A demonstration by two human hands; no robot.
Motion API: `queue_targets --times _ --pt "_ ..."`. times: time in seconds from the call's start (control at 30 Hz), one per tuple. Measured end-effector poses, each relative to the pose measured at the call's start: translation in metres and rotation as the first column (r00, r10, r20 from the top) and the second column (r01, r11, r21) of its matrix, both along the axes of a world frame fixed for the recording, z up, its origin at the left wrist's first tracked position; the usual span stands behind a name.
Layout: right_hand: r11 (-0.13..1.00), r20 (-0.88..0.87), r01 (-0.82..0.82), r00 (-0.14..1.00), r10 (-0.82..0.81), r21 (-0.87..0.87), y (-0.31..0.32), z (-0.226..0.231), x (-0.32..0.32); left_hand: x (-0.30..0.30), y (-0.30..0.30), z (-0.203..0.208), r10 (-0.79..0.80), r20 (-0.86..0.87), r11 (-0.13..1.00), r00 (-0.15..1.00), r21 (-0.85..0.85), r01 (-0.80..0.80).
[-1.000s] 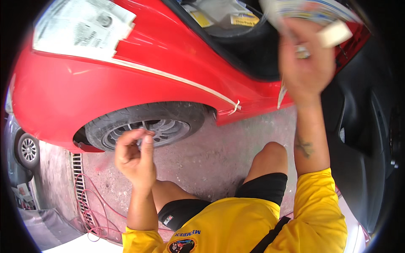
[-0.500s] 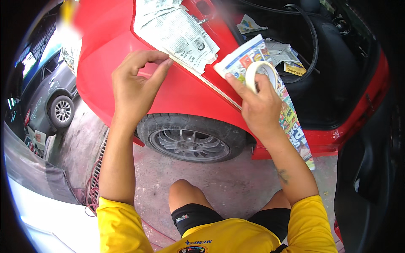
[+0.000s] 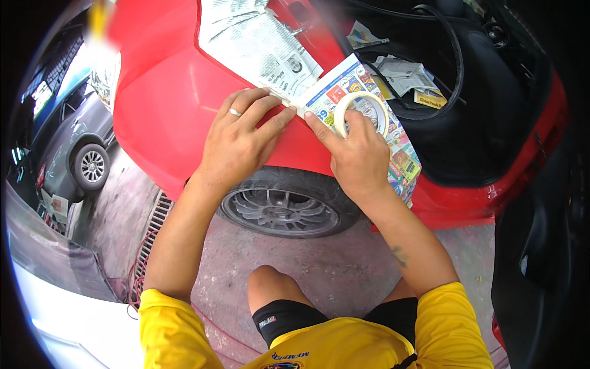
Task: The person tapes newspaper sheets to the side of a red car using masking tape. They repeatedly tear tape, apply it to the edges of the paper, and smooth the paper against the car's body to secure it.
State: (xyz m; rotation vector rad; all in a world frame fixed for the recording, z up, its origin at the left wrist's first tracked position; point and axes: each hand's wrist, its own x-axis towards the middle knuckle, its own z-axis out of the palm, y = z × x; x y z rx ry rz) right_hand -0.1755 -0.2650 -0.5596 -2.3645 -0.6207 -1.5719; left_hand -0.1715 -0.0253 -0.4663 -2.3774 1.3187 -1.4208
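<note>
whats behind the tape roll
A colourful printed sheet shows around the tape roll and through its hole; the parts covered by the roll and the right hand cannot be seen.

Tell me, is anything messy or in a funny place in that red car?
Yes, a bit: some loose papers lie jumbled in the red car's dark opening. They look messy because they sit at different angles, while the colourful sheet by the right hand is held at the panel's edge.
</note>
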Motion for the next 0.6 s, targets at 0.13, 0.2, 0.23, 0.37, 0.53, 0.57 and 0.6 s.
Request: queue_targets --times 0.13,0.2,0.23,0.37,0.53,0.57,0.6 --pt "0.999 -0.013 0.038 0.999 -0.038 -0.019 0.003 0.001 -0.002 0.003 0.007 -0.003 0.018 0.015 0.999 1.000 0.030 -0.018" --pt "0.998 -0.018 0.048 0.999 -0.049 -0.033 0.001 0.003 -0.004 0.005 0.007 -0.005 0.022 0.023 0.999 0.999 0.041 -0.023" --pt "0.998 -0.006 0.046 0.999 -0.046 -0.031 0.000 0.003 -0.003 0.005 0.006 -0.007 0.023 0.027 0.999 0.999 0.040 -0.024" --pt "0.998 0.016 0.043 0.999 -0.042 -0.034 0.002 0.004 -0.002 0.005 0.008 -0.010 0.035 0.026 0.998 0.999 0.044 -0.036" --pt "0.996 -0.005 0.066 0.998 -0.066 -0.055 0.002 0.005 -0.005 0.004 0.007 -0.013 0.085 0.056 0.993 0.995 0.074 -0.089" --pt "0.996 -0.003 0.066 0.998 -0.066 -0.057 0.001 0.005 -0.006 0.004 0.006 -0.014 0.095 0.059 0.992 0.994 0.077 -0.100" --pt "0.996 -0.002 0.066 0.998 -0.066 -0.058 0.001 0.005 -0.006 0.004 0.006 -0.016 0.095 0.061 0.993 0.994 0.070 -0.099"
